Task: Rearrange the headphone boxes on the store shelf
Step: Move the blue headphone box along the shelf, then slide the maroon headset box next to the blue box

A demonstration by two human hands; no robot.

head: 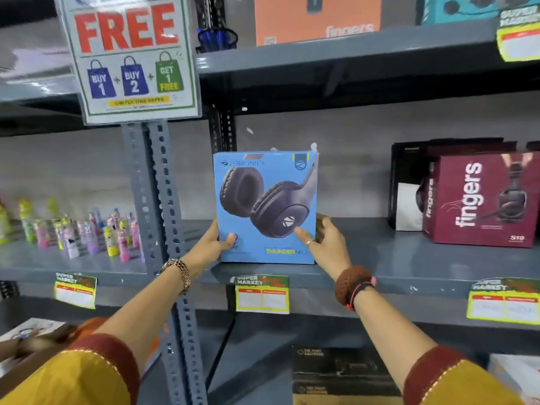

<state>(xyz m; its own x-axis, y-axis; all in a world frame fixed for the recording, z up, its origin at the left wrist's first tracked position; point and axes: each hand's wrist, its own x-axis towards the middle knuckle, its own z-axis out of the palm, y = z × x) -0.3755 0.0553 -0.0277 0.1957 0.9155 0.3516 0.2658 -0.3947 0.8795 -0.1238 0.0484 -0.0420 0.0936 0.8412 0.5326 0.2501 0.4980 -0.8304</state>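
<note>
1. Nearest the camera, two yellow sleeves with maroon cuffs reach forward; the left wrist wears a bracelet (pixel 178 273), the right a brown scrunchie (pixel 352 283).
2. The left hand (pixel 211 242) clasps the lower left edge of the blue box (pixel 267 206), thumb on its front; its grip is closed on the box.
3. The right hand (pixel 323 239) holds the lower right edge, thumb on the front and fingers behind; its grip also holds the box.
4. The blue box stands upright at the front of the middle shelf (pixel 409 258), printed face toward the camera, long axis vertical, lettering upright.
5. Price tags (pixel 262 293) hang from the shelf lip below.
6. Further right on that shelf stands a maroon box (pixel 479 200), well apart, a black box (pixel 409 182) behind it.
7. Left, beyond the post (pixel 152 185), small bottles (pixel 87 232) crowd the neighbouring shelf.
8. Above hangs a "FREE" sign (pixel 128 57); an orange box (pixel 317 19) sits on the top shelf.
</note>
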